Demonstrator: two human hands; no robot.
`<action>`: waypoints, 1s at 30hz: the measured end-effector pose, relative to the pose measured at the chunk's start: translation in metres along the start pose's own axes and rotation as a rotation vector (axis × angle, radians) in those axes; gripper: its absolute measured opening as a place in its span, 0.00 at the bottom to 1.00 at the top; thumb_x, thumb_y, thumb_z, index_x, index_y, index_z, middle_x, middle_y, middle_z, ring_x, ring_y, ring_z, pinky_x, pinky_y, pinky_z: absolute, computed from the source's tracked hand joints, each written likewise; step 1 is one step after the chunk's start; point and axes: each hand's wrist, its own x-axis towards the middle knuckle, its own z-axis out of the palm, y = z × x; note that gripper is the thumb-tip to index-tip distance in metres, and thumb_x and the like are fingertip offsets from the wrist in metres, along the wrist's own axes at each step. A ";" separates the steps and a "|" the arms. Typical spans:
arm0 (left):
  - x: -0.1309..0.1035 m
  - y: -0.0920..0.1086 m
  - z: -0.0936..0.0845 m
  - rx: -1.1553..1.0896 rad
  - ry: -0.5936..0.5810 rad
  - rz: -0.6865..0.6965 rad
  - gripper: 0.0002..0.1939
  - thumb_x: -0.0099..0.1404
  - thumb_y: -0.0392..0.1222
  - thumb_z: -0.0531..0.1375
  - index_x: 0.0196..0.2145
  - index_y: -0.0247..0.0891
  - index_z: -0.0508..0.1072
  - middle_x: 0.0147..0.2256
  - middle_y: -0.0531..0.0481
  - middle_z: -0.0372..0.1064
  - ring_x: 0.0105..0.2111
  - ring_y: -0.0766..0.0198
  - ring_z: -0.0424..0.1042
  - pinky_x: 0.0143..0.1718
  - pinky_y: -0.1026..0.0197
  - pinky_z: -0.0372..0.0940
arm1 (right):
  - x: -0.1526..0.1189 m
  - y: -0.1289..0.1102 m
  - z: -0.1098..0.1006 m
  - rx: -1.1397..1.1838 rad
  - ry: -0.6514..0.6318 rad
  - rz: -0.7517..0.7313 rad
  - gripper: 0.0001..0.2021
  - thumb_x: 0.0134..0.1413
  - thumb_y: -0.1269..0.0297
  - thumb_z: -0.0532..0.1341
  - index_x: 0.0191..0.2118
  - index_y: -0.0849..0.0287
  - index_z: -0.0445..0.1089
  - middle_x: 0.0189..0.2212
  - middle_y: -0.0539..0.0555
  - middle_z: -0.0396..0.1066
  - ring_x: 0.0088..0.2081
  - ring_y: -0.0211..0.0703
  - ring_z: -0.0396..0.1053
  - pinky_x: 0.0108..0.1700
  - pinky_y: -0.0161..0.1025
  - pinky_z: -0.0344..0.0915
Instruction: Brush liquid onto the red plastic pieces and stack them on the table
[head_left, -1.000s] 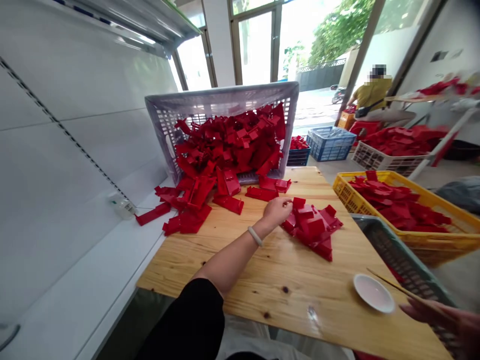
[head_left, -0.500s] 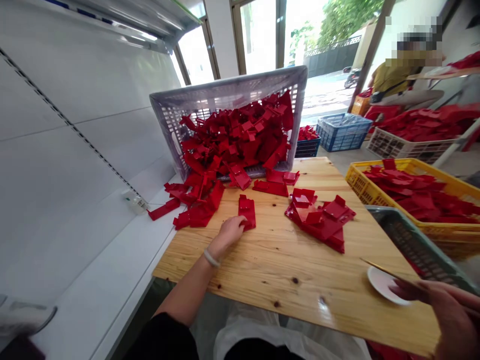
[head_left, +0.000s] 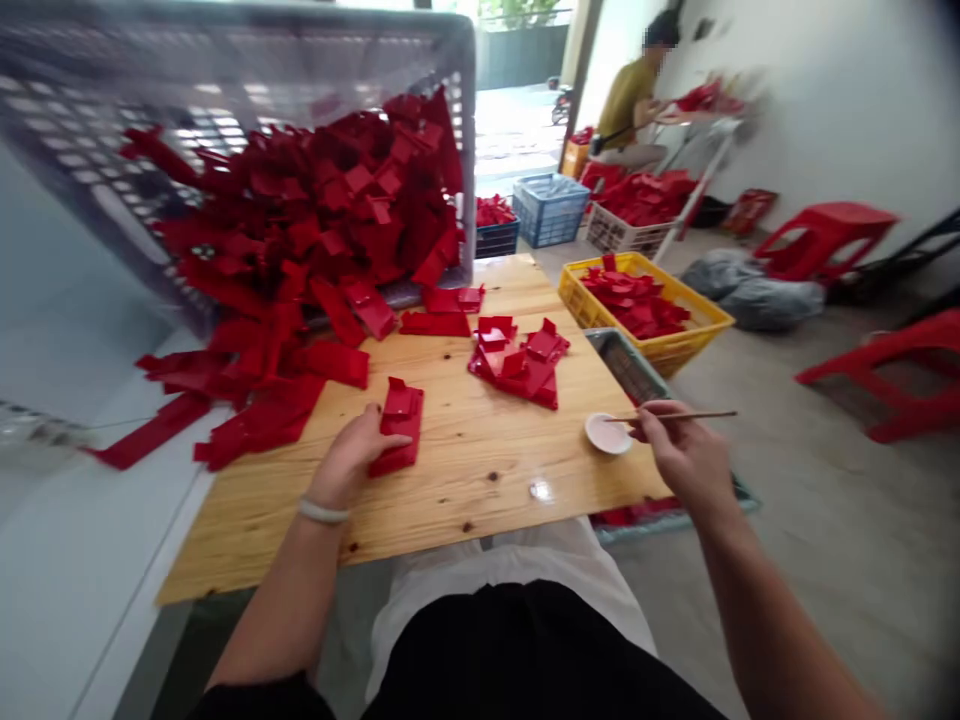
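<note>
My left hand [head_left: 351, 455] grips a flat red plastic piece [head_left: 405, 405] with an upright tab, which lies on the wooden table [head_left: 450, 490]. The thumb is across its face and the fingers are at its left edge. In my right hand [head_left: 691, 460] is a thin brush [head_left: 712, 414], pinched between thumb and fingers. Its tip is over a small white dish [head_left: 609, 438] near the table's right edge; whether it touches the dish I cannot tell. Between the hands, farther back, lies a small pile of similar red pieces [head_left: 517, 365].
A large tipped crate [head_left: 466, 120] spills many red pieces [head_left: 300, 250] onto the table's back left. Beyond the right edge stand a yellow crate [head_left: 694, 330] and a green crate [head_left: 630, 360]. A person [head_left: 626, 110] sits farther back, near blue crates [head_left: 551, 215] and red stools [head_left: 832, 235].
The view has swung right, bringing my whole right hand into sight. The brush tip, earlier beyond the dish's left side, is now over the dish. My left hand stays at the red piece.
</note>
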 end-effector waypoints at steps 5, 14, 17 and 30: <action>0.003 0.008 0.010 -0.392 -0.126 -0.042 0.27 0.52 0.47 0.75 0.45 0.39 0.70 0.40 0.45 0.80 0.35 0.55 0.80 0.35 0.57 0.74 | 0.010 0.033 -0.004 -0.034 -0.078 0.043 0.25 0.60 0.34 0.61 0.38 0.53 0.72 0.29 0.57 0.81 0.31 0.55 0.83 0.36 0.47 0.80; -0.043 0.032 0.037 -1.073 -0.185 -0.235 0.28 0.67 0.37 0.66 0.63 0.35 0.70 0.46 0.39 0.83 0.36 0.53 0.84 0.36 0.56 0.80 | 0.010 0.035 -0.011 -0.004 -0.176 0.084 0.20 0.60 0.40 0.63 0.39 0.54 0.73 0.31 0.58 0.81 0.31 0.52 0.81 0.36 0.45 0.79; -0.053 0.045 0.045 -1.202 -0.279 -0.293 0.24 0.78 0.45 0.52 0.62 0.27 0.72 0.43 0.33 0.83 0.37 0.50 0.85 0.33 0.54 0.80 | 0.011 0.028 -0.018 -0.007 -0.245 0.078 0.17 0.58 0.44 0.66 0.36 0.54 0.74 0.32 0.57 0.81 0.31 0.51 0.81 0.36 0.43 0.78; -0.060 0.052 0.070 -1.402 -0.265 -0.357 0.28 0.82 0.50 0.46 0.64 0.27 0.71 0.42 0.35 0.84 0.35 0.53 0.85 0.34 0.57 0.79 | 0.012 0.024 -0.020 0.062 -0.227 0.101 0.33 0.47 0.25 0.67 0.33 0.57 0.77 0.25 0.57 0.79 0.24 0.51 0.79 0.27 0.42 0.80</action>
